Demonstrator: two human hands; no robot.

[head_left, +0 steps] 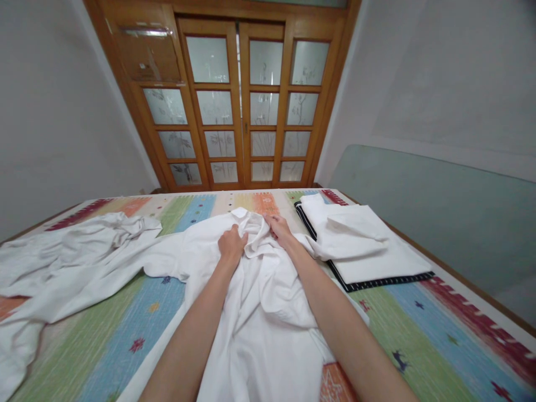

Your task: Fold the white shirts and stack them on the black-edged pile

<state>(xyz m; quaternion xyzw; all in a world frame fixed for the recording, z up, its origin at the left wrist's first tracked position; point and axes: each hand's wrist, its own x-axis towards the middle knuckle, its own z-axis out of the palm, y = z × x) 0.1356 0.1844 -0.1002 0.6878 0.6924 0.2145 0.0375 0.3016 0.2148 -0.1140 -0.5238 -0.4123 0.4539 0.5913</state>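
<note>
A white shirt [259,312] lies spread on a striped, many-coloured bedspread [138,312] in front of me. My left hand [231,244] is closed in a fist on the cloth near the collar. Just to its right, my right hand [280,229] pinches the collar edge at the far end of the shirt. Both forearms reach out over the shirt's body. One sleeve runs off to the left.
A crumpled white garment [62,262] lies at the left of the bed. A stack of folded white cloth on a dark-edged piece [368,245] sits at the right. Wooden doors with frosted glass [247,106] stand beyond the bed; a wall runs along the right.
</note>
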